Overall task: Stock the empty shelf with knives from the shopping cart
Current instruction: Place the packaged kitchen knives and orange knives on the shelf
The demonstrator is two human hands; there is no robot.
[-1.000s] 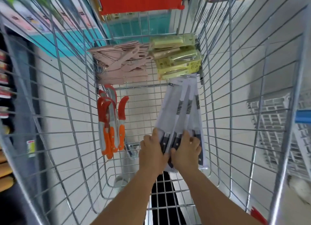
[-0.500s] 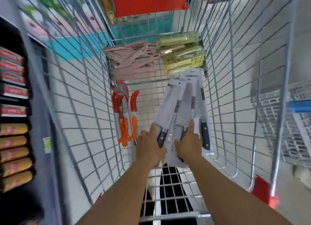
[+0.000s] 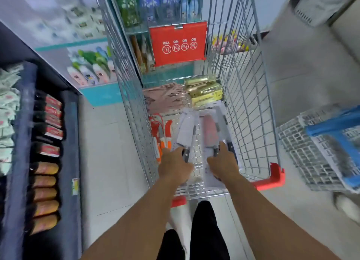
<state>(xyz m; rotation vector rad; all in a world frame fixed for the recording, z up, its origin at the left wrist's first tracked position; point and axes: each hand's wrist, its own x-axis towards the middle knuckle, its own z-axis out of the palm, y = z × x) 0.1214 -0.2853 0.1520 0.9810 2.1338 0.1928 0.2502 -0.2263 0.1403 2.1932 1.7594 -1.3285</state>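
Note:
Both hands are inside the wire shopping cart (image 3: 251,111). My left hand (image 3: 174,165) grips the black handle end of a packaged cleaver (image 3: 186,132) on a white card. My right hand (image 3: 222,165) grips a second packaged cleaver (image 3: 211,135) with a pinkish blade, beside another white pack against the cart's right wall. Orange-handled knives (image 3: 162,134) lie at the cart's left side. Pink knives (image 3: 165,98) and yellow-green packs (image 3: 206,93) are piled at the far end.
A dark shelf unit (image 3: 23,143) with red and orange packs stands on the left. A red sign (image 3: 178,43) hangs on the cart's far end. A grey crate with a blue handle (image 3: 327,143) sits on the floor at right. My legs stand behind the cart.
The hands have separated, each now lifting its own packaged cleaver out of the fanned stack. The view has pulled back and up, showing more of the cart and shelves.

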